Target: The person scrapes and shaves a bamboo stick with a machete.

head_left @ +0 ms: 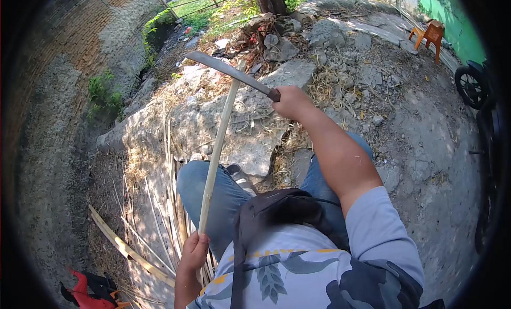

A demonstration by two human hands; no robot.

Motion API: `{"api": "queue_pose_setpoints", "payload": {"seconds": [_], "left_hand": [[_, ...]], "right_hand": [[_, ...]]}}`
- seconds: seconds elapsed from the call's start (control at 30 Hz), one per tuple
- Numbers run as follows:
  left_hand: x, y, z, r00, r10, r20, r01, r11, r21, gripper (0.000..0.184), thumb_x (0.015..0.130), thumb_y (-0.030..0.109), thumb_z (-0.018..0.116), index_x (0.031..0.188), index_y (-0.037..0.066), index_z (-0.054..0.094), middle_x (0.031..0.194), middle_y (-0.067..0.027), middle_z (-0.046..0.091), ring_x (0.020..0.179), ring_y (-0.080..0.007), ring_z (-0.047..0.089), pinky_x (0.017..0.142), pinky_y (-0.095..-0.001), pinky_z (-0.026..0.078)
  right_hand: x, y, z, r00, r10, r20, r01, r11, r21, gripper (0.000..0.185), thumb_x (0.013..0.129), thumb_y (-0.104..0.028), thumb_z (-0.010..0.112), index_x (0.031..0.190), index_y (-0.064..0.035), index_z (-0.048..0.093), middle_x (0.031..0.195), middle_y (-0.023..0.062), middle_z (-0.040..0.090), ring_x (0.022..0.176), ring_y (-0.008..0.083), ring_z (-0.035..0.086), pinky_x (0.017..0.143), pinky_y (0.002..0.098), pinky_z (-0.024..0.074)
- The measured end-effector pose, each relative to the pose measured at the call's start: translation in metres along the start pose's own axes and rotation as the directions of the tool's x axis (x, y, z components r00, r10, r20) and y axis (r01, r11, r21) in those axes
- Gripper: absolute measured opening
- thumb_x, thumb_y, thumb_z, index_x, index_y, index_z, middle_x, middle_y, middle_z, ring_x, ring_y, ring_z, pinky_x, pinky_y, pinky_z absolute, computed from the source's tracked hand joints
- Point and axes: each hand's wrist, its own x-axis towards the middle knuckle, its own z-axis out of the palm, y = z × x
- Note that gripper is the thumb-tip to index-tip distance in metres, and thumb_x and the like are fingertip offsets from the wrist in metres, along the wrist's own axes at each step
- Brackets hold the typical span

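Observation:
My right hand (290, 102) is closed round the dark handle of a machete (229, 71), whose long blade points up and left. The blade crosses the upper end of a pale bamboo strip (218, 149). Low in the view, my left hand (195, 249) grips the bottom end of that strip, which stands slanted over my left knee. Many thin split bamboo strips (173, 202) lie on the ground beside my left leg, and a wider curved piece (122, 246) lies further left.
A concrete slab (247, 144) with fibre shavings is in front of my feet. Rubble (327, 35) and a tree trunk (270, 1) stand beyond. At the right are an orange chair (429, 36) and a motorcycle wheel (471, 85); red and black cloth (90, 292) lies bottom left.

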Motion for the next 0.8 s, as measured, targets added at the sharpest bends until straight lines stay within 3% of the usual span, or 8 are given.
{"api": "queue_pose_setpoints", "payload": {"seconds": [0.1, 0.27, 0.43, 0.53, 0.57, 0.67, 0.8], "left_hand": [[0.001, 0.002, 0.005, 1.000, 0.002, -0.003, -0.002, 1.000, 0.019, 0.032, 0.113, 0.035, 0.052, 0.097, 0.008, 0.059, 0.066, 0.0060, 0.048, 0.055, -0.0037, 0.042, 0.050, -0.0236, 0.033], [0.017, 0.012, 0.018, 0.995, 0.072, -0.067, -0.070, 0.997, 0.034, 0.034, 0.113, 0.034, 0.053, 0.095, 0.007, 0.060, 0.068, 0.0051, 0.049, 0.059, -0.0035, 0.042, 0.053, -0.0242, 0.034], [0.019, 0.014, 0.022, 0.958, 0.248, -0.144, -0.189, 0.925, 0.330, 0.034, 0.112, 0.030, 0.054, 0.093, 0.003, 0.061, 0.068, 0.0025, 0.051, 0.064, -0.0064, 0.045, 0.057, -0.0278, 0.038], [0.009, 0.010, 0.018, 0.958, 0.236, -0.160, -0.165, 0.917, 0.364, 0.034, 0.112, 0.028, 0.054, 0.093, 0.002, 0.062, 0.069, 0.0012, 0.053, 0.065, -0.0081, 0.047, 0.058, -0.0292, 0.040], [0.009, 0.010, 0.017, 0.962, 0.218, -0.166, -0.148, 0.923, 0.354, 0.033, 0.112, 0.028, 0.054, 0.094, 0.002, 0.062, 0.069, 0.0008, 0.053, 0.065, -0.0086, 0.048, 0.059, -0.0295, 0.040], [0.007, 0.015, 0.018, 0.962, 0.212, -0.173, -0.147, 0.933, 0.327, 0.033, 0.112, 0.028, 0.054, 0.093, 0.002, 0.062, 0.070, 0.0007, 0.054, 0.065, -0.0082, 0.048, 0.059, -0.0291, 0.040], [0.014, 0.005, 0.015, 0.965, 0.210, -0.157, -0.152, 0.936, 0.318, 0.032, 0.112, 0.027, 0.054, 0.093, 0.002, 0.062, 0.070, 0.0016, 0.054, 0.065, -0.0074, 0.048, 0.059, -0.0282, 0.040]], "right_hand": [[-0.004, -0.001, -0.001, 1.000, -0.004, -0.009, 0.004, 1.000, -0.010, 0.023, 0.083, -0.027, 0.071, 0.102, -0.0148, 0.072, 0.101, 0.0158, 0.074, 0.100, 0.0360, 0.072, 0.090, 0.0502, 0.0570], [-0.035, -0.042, 0.006, 0.936, -0.312, 0.161, 0.336, 0.929, -0.154, 0.020, 0.082, -0.025, 0.073, 0.099, -0.0153, 0.071, 0.096, 0.0118, 0.074, 0.098, 0.0341, 0.073, 0.087, 0.0493, 0.0571], [-0.048, -0.070, 0.009, 0.806, -0.477, 0.351, 0.579, 0.758, -0.300, 0.019, 0.079, -0.022, 0.073, 0.098, -0.0183, 0.072, 0.095, 0.0078, 0.075, 0.097, 0.0312, 0.074, 0.082, 0.0472, 0.0573], [-0.033, -0.043, 0.012, 0.872, -0.456, 0.175, 0.487, 0.840, -0.239, 0.018, 0.077, -0.025, 0.074, 0.093, -0.0170, 0.069, 0.086, 0.0106, 0.074, 0.085, 0.0352, 0.074, 0.078, 0.0506, 0.0577], [-0.026, -0.036, 0.010, 0.921, -0.357, 0.156, 0.386, 0.891, -0.240, 0.018, 0.077, -0.025, 0.074, 0.093, -0.0161, 0.070, 0.087, 0.0118, 0.074, 0.088, 0.0353, 0.074, 0.080, 0.0511, 0.0577], [-0.015, -0.017, 0.008, 0.961, -0.267, 0.079, 0.276, 0.949, -0.151, 0.017, 0.078, -0.025, 0.074, 0.092, -0.0157, 0.070, 0.089, 0.0131, 0.075, 0.092, 0.0351, 0.074, 0.080, 0.0512, 0.0578], [-0.026, -0.027, 0.003, 0.947, -0.316, 0.056, 0.321, 0.928, -0.192, 0.017, 0.079, -0.025, 0.073, 0.094, -0.0159, 0.070, 0.089, 0.0119, 0.075, 0.092, 0.0346, 0.074, 0.080, 0.0503, 0.0579]]}}
